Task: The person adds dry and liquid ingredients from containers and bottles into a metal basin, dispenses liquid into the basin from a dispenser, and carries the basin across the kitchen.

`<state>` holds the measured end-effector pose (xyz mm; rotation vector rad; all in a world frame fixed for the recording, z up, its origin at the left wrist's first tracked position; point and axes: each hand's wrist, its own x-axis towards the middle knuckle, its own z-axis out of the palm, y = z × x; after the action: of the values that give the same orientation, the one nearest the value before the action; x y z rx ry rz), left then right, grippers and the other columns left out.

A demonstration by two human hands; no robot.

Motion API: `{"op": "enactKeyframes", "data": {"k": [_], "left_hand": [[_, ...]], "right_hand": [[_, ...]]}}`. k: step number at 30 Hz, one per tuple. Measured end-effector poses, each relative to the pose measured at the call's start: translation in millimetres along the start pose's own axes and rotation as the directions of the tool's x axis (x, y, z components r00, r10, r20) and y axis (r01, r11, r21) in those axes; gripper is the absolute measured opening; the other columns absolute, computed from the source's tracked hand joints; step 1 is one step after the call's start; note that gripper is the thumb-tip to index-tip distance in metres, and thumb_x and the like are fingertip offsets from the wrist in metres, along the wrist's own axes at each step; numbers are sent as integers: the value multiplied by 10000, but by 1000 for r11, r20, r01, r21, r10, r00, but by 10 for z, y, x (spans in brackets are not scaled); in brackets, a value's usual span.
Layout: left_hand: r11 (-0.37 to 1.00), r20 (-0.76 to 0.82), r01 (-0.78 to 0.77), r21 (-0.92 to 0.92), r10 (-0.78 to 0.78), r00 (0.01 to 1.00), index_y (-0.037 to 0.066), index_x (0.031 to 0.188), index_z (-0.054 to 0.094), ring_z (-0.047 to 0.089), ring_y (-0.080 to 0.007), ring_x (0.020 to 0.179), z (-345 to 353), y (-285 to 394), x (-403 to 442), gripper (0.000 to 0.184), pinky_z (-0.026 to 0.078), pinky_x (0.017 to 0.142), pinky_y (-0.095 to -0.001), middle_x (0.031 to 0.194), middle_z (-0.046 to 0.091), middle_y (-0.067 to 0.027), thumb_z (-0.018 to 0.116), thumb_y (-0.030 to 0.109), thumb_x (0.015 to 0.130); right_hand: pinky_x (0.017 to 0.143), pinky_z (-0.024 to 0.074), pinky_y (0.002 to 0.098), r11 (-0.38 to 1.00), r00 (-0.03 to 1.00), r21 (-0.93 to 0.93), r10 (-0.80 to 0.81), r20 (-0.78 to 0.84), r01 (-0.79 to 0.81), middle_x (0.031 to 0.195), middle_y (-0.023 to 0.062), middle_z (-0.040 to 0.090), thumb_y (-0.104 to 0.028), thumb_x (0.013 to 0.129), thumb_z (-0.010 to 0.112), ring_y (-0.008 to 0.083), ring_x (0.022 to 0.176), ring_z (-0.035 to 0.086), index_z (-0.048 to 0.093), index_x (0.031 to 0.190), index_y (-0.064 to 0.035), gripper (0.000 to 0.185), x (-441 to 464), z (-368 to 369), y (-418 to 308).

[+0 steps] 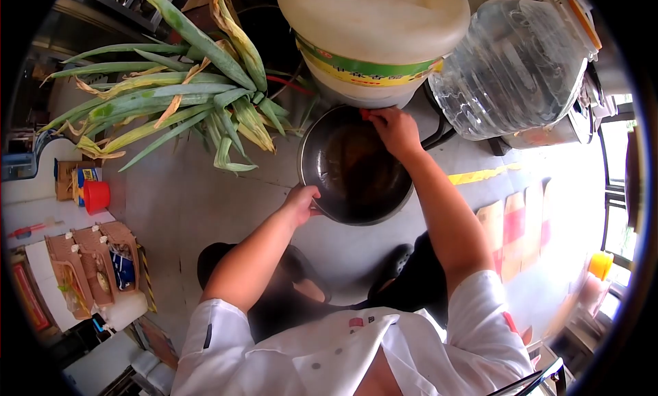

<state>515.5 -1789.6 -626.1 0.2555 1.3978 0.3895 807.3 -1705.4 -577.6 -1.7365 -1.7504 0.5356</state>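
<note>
In the middle of the head view is a round metal basin (pixel 356 170), its inside dark with a brownish patch at the bottom. My left hand (pixel 301 204) is closed around its near left rim, with the thumb on the inner edge. My right hand (pixel 396 132) is at the far rim, fingers pinched on a small red thing (pixel 367 113) whose kind I cannot make out. A large whitish lidded bucket (pixel 373 26) with a green and yellow label stands just beyond the basin.
Long-leaved green onions (pixel 185 98) spread at the upper left. To the upper right is a clear plastic water jug (pixel 510 67). Brown baskets (pixel 96 266) and a red container (pixel 96 196) sit at the left. Yellow tape (pixel 483 174) marks the grey floor.
</note>
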Motion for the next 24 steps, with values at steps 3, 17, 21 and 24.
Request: {"op": "enactKeyframes", "data": {"k": [3,17,21,24], "left_hand": [[999,5,33,12,-33,999,36,885,548,682,-315,715,-9,0,131,86,608,699,-527,808,625,-130,562,51,802],[986,5,-37,165,36,999,41,947,567,674,-284,721,-34,198,-105,142,611,671,-465,846,620,-94,562,74,809],[970,16,-89,227,87,996,57,952,567,664,-253,677,-89,241,-133,156,611,643,-454,829,628,-79,573,72,798],[950,-13,-113,293,122,992,64,944,580,661,-226,720,-74,363,-285,138,608,632,-423,846,618,-59,569,79,807]], "right_hand": [[779,542,454,1000,1000,3,8,15,-8,975,120,717,-236,901,670,357,905,674,764,1000,-156,159,1,-19,-1],[752,539,464,997,998,-75,7,63,-2,913,143,706,-275,914,648,366,866,672,776,947,-177,164,60,-76,-80],[742,539,470,998,997,-56,13,74,-9,894,153,709,-281,919,644,370,848,674,777,947,-179,170,82,-66,-68],[725,541,439,997,996,-80,13,85,-6,889,123,727,-262,906,672,359,842,679,780,968,-178,151,92,-86,-85]]}}
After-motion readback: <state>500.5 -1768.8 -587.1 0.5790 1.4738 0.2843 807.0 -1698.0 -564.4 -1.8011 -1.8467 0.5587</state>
